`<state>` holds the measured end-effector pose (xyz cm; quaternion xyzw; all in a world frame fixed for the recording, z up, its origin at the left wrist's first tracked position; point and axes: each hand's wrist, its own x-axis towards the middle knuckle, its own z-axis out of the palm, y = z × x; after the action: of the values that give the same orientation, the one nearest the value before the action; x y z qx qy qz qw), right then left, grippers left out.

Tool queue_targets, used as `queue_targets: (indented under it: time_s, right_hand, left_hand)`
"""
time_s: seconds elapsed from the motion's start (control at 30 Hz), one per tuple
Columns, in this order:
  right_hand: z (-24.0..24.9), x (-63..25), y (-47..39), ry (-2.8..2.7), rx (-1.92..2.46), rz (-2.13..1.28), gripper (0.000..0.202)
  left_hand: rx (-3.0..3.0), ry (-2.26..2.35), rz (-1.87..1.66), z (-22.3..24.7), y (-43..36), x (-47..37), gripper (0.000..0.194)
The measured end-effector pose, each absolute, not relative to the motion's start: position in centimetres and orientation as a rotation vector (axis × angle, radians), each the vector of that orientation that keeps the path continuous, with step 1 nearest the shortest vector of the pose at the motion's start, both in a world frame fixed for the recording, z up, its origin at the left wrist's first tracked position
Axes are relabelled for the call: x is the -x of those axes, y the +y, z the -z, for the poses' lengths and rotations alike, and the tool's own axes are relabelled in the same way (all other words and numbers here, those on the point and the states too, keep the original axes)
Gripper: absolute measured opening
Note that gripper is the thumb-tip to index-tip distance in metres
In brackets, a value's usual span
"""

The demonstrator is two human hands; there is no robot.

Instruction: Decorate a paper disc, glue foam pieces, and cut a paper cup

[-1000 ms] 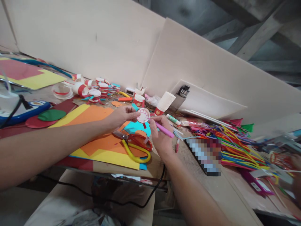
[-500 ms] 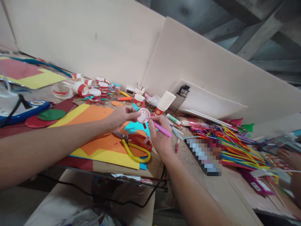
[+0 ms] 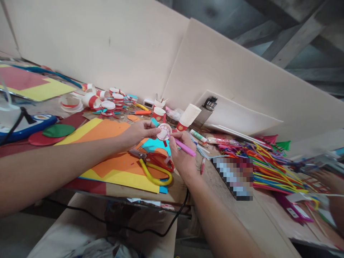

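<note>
Between thumb and fingers, my left hand (image 3: pixel 142 133) pinches a small round white paper piece (image 3: pixel 163 132) with purple lines drawn on it and red and blue tabs at its edge. My right hand (image 3: pixel 183 152) is closed around a pink pen (image 3: pixel 186 147), its tip at the disc's right part. Below the hands, scissors with yellow and red handles (image 3: pixel 154 172) lie on orange paper (image 3: pixel 107 157) and yellow paper (image 3: pixel 134 182). Blue paper (image 3: pixel 152 145) shows just under the disc.
Cut cup pieces (image 3: pixel 108 106) stand at the back left. Behind my hands are stacked paper cups (image 3: pixel 189 116) and a dark bottle (image 3: pixel 206 111). Colourful pipe cleaners (image 3: pixel 274 168) and a pixelated flat object (image 3: pixel 235 179) lie right. Another person's hand (image 3: pixel 326 179) is at the far right.
The other person's hand at the far right has shifted slightly. My hands, the disc and the pen stay almost in the same place.
</note>
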<state>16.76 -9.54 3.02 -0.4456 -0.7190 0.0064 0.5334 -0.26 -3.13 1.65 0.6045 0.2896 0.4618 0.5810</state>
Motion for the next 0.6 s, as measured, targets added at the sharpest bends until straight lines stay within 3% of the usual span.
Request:
queue_targets:
  time_s: [0.6]
  right_hand:
    - [-2.68, -16.72, -9.46, -1.748, 1.08, -0.058, 0.006]
  left_hand:
    - [-1.422, 0.672, -1.083, -1.59, -3.12, 0.28, 0.038]
